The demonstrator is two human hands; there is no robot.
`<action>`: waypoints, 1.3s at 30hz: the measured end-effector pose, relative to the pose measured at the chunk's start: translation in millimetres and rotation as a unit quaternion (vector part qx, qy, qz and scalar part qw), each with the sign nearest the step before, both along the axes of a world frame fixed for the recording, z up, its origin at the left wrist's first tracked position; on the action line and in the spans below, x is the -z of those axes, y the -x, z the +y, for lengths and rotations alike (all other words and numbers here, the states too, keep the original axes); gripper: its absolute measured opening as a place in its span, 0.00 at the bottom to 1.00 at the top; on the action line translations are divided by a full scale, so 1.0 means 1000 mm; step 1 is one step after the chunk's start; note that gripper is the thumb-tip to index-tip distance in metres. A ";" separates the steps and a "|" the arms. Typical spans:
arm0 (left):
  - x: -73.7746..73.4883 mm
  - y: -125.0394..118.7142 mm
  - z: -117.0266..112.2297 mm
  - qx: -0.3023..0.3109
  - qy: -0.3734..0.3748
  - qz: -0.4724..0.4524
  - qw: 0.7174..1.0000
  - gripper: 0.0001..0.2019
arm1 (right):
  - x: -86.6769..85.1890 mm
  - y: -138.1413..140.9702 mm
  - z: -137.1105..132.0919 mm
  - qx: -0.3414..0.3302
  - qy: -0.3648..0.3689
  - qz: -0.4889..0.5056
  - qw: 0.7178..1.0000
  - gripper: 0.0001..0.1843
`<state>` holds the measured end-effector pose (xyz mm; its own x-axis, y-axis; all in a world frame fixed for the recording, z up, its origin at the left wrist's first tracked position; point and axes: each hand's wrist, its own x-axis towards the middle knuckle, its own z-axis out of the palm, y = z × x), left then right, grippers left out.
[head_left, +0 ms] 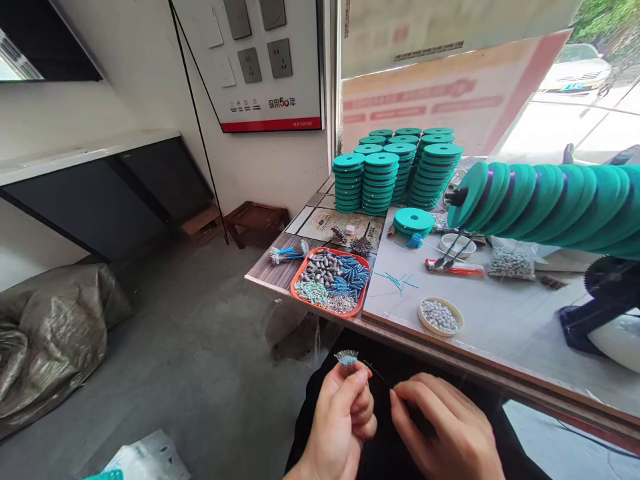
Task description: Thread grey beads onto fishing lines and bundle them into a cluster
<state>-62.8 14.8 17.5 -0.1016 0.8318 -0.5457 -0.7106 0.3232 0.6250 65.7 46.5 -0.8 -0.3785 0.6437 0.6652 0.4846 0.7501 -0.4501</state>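
Observation:
Low in front of the table, my left hand (345, 413) pinches a small bundle of thin blue strands with silvery tips (347, 357), fanned out above the thumb. To its right is my right hand (440, 423), its thumb and forefinger pressed together. A fine thread (374, 371) runs from near the bundle toward those fingertips. Nearest to both hands on the table are an orange tray (293, 285) of grey, blue, pale green and silvery small parts, and a round dish (461, 325) of small white beads (439, 315).
Stacks of green discs (380, 183) stand at the table's back. On the right, a row of green discs (545, 203) sits on a black-ended spindle. Loose blue strands (400, 283), a red-handled tool (455, 267) and a bag of beads (511, 262) lie on the board.

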 end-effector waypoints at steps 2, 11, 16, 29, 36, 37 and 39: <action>0.000 0.000 -0.001 0.003 -0.022 0.061 0.998 0.16 | -0.001 0.001 0.000 0.004 -0.001 0.001 1.000 0.08; 0.010 0.004 -0.004 0.023 -0.096 0.244 0.965 0.13 | -0.004 0.008 0.000 0.006 -0.007 0.010 1.000 0.11; 0.009 0.004 -0.004 0.001 -0.087 0.259 0.962 0.10 | -0.005 0.008 -0.001 -0.003 -0.005 0.013 1.000 0.11; 0.006 0.007 -0.006 -0.035 -0.115 0.200 0.972 0.16 | -0.004 0.010 0.005 -0.004 -0.093 -0.093 0.991 0.15; -0.041 0.019 0.002 -0.133 -0.137 0.074 0.979 0.14 | -0.016 0.013 0.005 -0.076 -0.095 -0.116 0.986 0.18; -0.048 0.026 0.006 -0.151 -0.149 0.092 0.973 0.13 | -0.016 0.012 0.005 -0.075 -0.084 -0.110 0.987 0.17; -0.056 0.041 0.014 -0.156 -0.174 0.135 0.963 0.14 | -0.014 0.009 0.004 -0.070 -0.046 -0.085 0.993 0.15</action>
